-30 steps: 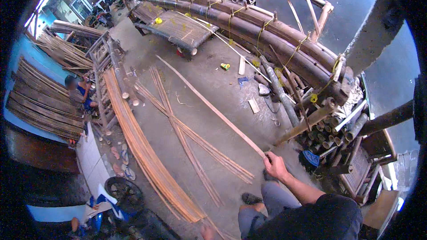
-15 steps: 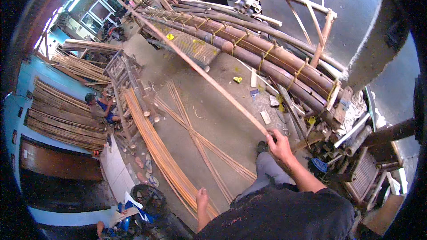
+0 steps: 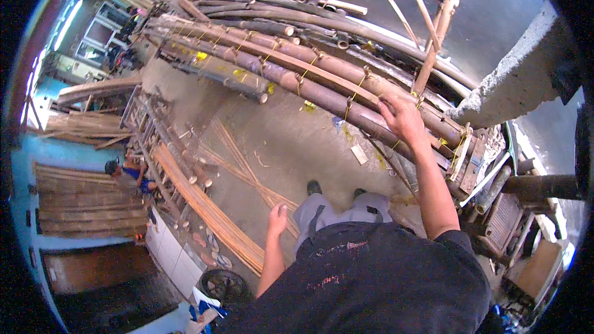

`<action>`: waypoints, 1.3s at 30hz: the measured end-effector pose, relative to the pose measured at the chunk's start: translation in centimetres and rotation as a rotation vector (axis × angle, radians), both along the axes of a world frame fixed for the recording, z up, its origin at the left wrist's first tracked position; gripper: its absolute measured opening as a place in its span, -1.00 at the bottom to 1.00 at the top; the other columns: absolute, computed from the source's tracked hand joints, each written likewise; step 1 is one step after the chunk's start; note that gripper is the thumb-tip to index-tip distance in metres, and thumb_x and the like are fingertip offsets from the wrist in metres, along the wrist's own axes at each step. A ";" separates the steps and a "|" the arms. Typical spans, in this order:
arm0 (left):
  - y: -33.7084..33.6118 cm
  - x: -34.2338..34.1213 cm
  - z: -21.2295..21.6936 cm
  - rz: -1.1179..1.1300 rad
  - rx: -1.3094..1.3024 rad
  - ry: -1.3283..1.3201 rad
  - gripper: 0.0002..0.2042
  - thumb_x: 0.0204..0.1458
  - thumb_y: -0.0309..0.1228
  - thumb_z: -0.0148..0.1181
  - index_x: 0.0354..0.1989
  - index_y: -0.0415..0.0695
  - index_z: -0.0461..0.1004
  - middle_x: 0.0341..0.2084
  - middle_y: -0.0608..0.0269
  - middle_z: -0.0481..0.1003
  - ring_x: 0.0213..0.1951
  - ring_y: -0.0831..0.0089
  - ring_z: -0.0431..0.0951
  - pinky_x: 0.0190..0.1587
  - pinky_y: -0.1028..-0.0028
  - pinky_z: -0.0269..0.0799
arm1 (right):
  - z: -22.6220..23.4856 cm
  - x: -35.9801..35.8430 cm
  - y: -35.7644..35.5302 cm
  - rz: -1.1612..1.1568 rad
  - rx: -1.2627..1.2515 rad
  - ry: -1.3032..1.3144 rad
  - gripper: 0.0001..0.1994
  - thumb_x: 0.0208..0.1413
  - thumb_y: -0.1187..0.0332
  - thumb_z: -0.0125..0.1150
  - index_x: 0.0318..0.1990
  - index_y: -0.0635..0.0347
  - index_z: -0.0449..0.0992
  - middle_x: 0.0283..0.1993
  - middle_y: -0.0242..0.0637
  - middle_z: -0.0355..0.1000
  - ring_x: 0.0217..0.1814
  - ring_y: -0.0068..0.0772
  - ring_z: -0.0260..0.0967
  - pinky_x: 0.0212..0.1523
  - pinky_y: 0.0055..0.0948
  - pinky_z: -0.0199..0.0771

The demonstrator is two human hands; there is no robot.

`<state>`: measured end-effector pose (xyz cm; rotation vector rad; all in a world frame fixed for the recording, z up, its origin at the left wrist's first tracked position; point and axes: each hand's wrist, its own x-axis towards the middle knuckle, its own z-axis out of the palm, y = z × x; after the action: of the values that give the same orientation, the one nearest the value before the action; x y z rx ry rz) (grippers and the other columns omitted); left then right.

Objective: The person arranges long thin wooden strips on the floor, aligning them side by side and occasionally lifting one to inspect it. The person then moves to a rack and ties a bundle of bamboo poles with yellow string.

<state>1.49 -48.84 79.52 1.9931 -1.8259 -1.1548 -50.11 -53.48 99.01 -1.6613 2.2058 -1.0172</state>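
Above the tied bamboo poles point(image 3: 288, 78) on the right, my right hand point(image 3: 402, 119) is stretched out, its fingers closed round the near end of a long, thin bamboo strip point(image 3: 309, 72). The strip runs away to the far left, along the line of the poles, which are bound with yellow ties. My left hand point(image 3: 277, 219) hangs low in front of my body, fingers loosely curled, and nothing shows in it. Below and left of it, a bundle of orange-brown strips point(image 3: 210, 213) lies on the floor.
More strips point(image 3: 238, 164) lie crossed on the floor. A bamboo rack point(image 3: 430, 55) with upright pegs stands beyond the poles. Another person point(image 3: 133, 173) sits at the left near stacked strips point(image 3: 86, 201). A concrete edge point(image 3: 513, 68) juts in at the right.
My right hand has moved up and to the right with the strip, from above the floor to over the tied poles. My view has shifted, and my left hand stays low.
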 end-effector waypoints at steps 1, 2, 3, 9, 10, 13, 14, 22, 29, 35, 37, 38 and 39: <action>-2.7 -1.5 0.6 -0.040 -0.021 0.040 -0.57 0.26 -0.19 0.09 0.17 -0.23 0.45 0.07 -0.11 0.51 0.14 0.09 0.50 0.22 0.27 0.35 | -0.5 -1.4 -0.4 -0.023 0.026 0.027 -0.72 0.21 0.13 0.17 -0.07 0.06 0.59 -0.15 -0.02 0.57 -0.07 0.08 0.53 -0.07 -0.03 0.53; -5.6 -3.0 1.5 -0.077 -0.046 0.076 -0.57 0.26 -0.19 0.08 0.18 -0.23 0.44 0.07 -0.11 0.52 0.14 0.10 0.51 0.22 0.27 0.35 | -1.1 -2.6 -1.0 -0.043 0.048 0.048 -0.72 0.21 0.11 0.18 -0.08 0.05 0.60 -0.15 -0.02 0.58 -0.07 0.07 0.53 -0.07 -0.01 0.52; -8.4 -4.8 3.0 -0.114 -0.014 0.059 -0.58 0.27 -0.22 0.08 0.19 -0.23 0.43 0.06 -0.09 0.52 0.12 0.12 0.52 0.20 0.28 0.37 | -1.9 -3.5 -1.3 -0.066 0.157 0.054 -0.71 0.20 0.09 0.18 -0.09 0.04 0.60 -0.15 -0.02 0.58 -0.06 0.07 0.53 -0.07 -0.01 0.52; -23.8 -14.2 7.5 -0.562 -0.179 0.253 -0.59 0.26 -0.23 0.11 0.18 -0.22 0.44 0.01 -0.08 0.52 0.03 0.21 0.56 0.12 0.31 0.43 | -4.7 -5.2 -0.6 -0.249 0.424 0.156 -0.70 0.19 0.05 0.18 -0.11 0.01 0.61 -0.15 -0.06 0.58 -0.02 0.08 0.52 -0.01 0.03 0.50; -25.2 -16.0 8.8 -0.638 -0.172 0.264 -0.59 0.26 -0.23 0.11 0.18 -0.22 0.44 0.00 -0.07 0.53 0.01 0.21 0.56 0.12 0.31 0.43 | -4.3 -4.0 -0.6 -0.350 0.578 0.183 -0.72 0.17 0.09 0.19 -0.13 0.04 0.61 -0.09 -0.09 0.57 0.06 0.03 0.49 0.07 -0.02 0.46; -29.0 -23.3 15.0 -0.894 -0.253 0.366 -0.62 0.25 -0.26 0.12 0.15 -0.21 0.47 -0.04 -0.03 0.53 -0.07 0.24 0.57 0.00 0.35 0.48 | -4.3 0.9 0.2 -0.651 0.233 0.395 -0.76 0.15 0.18 0.20 -0.13 0.08 0.58 -0.07 -0.15 0.53 0.07 -0.04 0.42 0.11 -0.09 0.34; -29.7 -25.6 16.3 -0.995 -0.305 0.385 -0.64 0.25 -0.28 0.12 0.14 -0.22 0.49 -0.05 -0.02 0.54 -0.07 0.25 0.57 -0.02 0.37 0.48 | -4.2 2.8 0.4 -0.725 0.093 0.318 -0.78 0.16 0.22 0.21 -0.12 0.09 0.56 -0.06 -0.16 0.51 0.08 -0.05 0.38 0.11 -0.10 0.27; -27.1 -43.2 14.8 -1.704 -0.636 0.381 -0.68 0.16 -0.31 0.18 0.01 -0.24 0.55 -0.06 -0.11 0.54 0.03 -0.03 0.51 0.14 0.15 0.39 | -8.5 19.2 3.1 -0.869 -0.096 -0.108 -0.82 0.14 0.29 0.21 -0.27 0.23 0.59 -0.24 -0.06 0.55 -0.16 0.07 0.47 -0.10 -0.02 0.44; -23.3 -47.9 12.7 -1.725 -0.447 0.424 -0.74 0.13 -0.23 0.24 -0.11 -0.10 0.63 -0.18 0.00 0.59 -0.04 0.03 0.57 0.04 0.16 0.45 | -9.1 21.9 4.1 -0.952 -0.081 -0.264 -0.81 0.19 0.31 0.19 -0.23 0.28 0.57 -0.25 -0.02 0.52 -0.13 0.07 0.46 -0.08 -0.09 0.45; -21.1 -48.6 13.4 -1.731 -0.287 0.307 -0.75 0.16 -0.27 0.19 -0.10 -0.14 0.61 -0.16 -0.04 0.60 -0.04 0.01 0.57 0.03 0.16 0.44 | -10.4 16.9 5.3 -0.832 -0.076 -0.371 -0.70 0.24 0.20 0.11 -0.12 0.28 0.57 -0.13 0.02 0.54 -0.03 0.10 0.48 0.03 -0.06 0.45; -20.9 -49.2 13.1 -1.772 -0.336 0.233 -0.74 0.16 -0.25 0.19 -0.09 -0.12 0.61 -0.14 -0.05 0.59 -0.03 0.02 0.56 0.04 0.16 0.44 | -10.7 14.9 5.4 -0.800 -0.096 -0.519 -0.69 0.25 0.19 0.11 -0.11 0.28 0.56 -0.13 0.03 0.54 -0.04 0.12 0.48 0.02 -0.08 0.46; -21.0 -49.3 12.9 -1.788 -0.361 0.186 -0.73 0.16 -0.23 0.19 -0.09 -0.11 0.61 -0.13 -0.05 0.59 -0.02 0.02 0.56 0.05 0.16 0.44 | -10.3 14.0 5.1 -0.775 -0.107 -0.599 -0.68 0.25 0.18 0.11 -0.10 0.29 0.56 -0.13 0.04 0.54 -0.05 0.13 0.49 0.01 -0.09 0.46; -20.9 -49.3 12.6 -1.769 -0.392 0.186 -0.71 0.15 -0.19 0.20 -0.09 -0.09 0.62 -0.17 0.02 0.62 -0.08 0.01 0.60 0.01 0.15 0.46 | -9.7 13.1 5.1 -0.762 -0.055 -0.681 -0.67 0.26 0.16 0.11 -0.10 0.27 0.57 -0.17 0.01 0.55 -0.11 0.02 0.52 -0.06 -0.17 0.49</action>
<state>-47.76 -69.70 92.14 -0.3598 -3.1486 -0.8793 -37.03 -48.39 89.32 -0.3043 2.2880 -1.5142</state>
